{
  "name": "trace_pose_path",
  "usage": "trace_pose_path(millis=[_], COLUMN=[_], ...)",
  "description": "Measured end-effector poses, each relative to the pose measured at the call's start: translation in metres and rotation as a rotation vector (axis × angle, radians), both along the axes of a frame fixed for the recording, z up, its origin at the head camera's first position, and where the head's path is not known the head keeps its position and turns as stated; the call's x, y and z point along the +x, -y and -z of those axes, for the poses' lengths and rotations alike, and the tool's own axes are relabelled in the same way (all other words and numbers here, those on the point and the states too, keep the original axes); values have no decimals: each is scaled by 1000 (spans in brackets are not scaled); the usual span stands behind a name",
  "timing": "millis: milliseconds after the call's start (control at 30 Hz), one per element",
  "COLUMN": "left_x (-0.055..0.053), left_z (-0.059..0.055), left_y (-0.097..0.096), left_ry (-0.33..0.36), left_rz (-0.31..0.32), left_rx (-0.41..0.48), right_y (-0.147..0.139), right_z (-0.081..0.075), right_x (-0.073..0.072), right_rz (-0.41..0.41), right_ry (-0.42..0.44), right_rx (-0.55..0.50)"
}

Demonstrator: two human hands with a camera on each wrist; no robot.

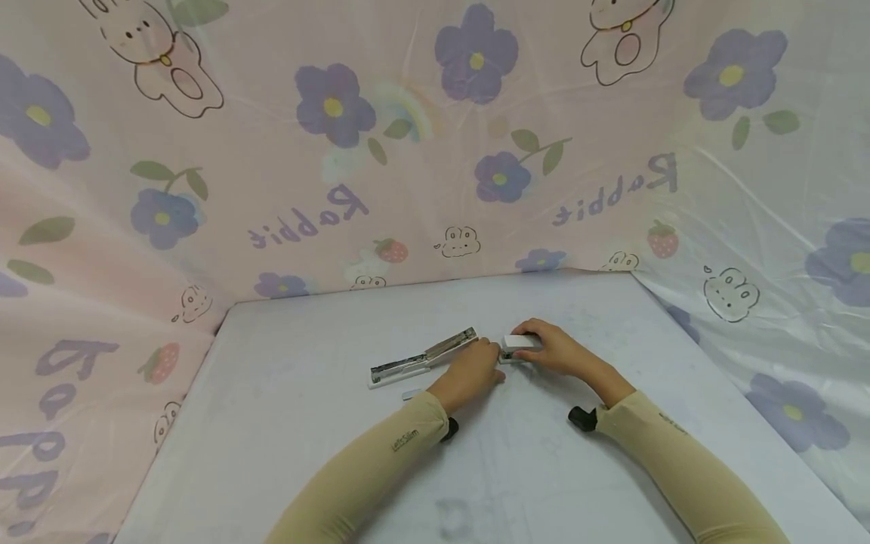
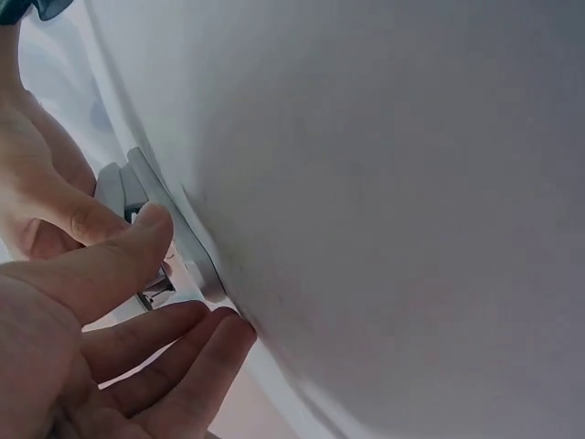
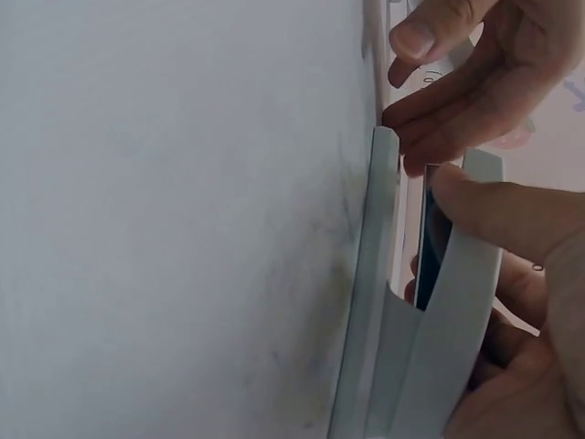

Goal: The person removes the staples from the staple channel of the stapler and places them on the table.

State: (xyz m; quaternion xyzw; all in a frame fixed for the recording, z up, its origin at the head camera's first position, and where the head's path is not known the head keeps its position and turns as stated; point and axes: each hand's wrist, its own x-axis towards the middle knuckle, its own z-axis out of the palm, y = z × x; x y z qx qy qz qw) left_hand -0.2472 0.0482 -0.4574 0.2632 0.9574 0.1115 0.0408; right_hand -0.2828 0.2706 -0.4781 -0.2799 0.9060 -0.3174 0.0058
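Observation:
My right hand (image 1: 560,349) grips a white stapler (image 1: 522,343) that stands on the table. In the right wrist view its thumb (image 3: 462,197) presses at the dark metal part between the stapler's upper arm and base (image 3: 370,247), with the other fingers round the far side. My left hand (image 1: 471,370) is at the stapler's front end. Its thumb and fingers (image 2: 206,361) stand apart in the left wrist view, the fingertips close to the base's tip; whether they touch it I cannot tell. Left of this hand lies a second long stapler (image 1: 401,368), opened out with its metal track showing.
A small pale strip (image 1: 411,394) lies by the left sleeve, its kind too small to tell. The white table (image 1: 299,446) is backed by a printed curtain (image 1: 408,174) at the back and sides. Black devices (image 1: 582,418) sit at the wrists.

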Motion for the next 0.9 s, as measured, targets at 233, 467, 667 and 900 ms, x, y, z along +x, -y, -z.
trace_pose_path(millis=[233, 467, 667, 900], left_x=[-11, -21, -27, -31], left_z=[-2, -1, 5, 9], left_y=[-3, -5, -5, -5], left_ry=[36, 110, 133, 122], left_rz=[-34, -65, -104, -80], left_rx=[50, 128, 152, 174], right_y=[1, 4, 5, 6], right_z=[-1, -1, 0, -1], right_x=[-1, -2, 0, 0], right_rz=[10, 25, 40, 62], right_ry=[19, 19, 18, 36], right_rx=[-12, -27, -35, -54])
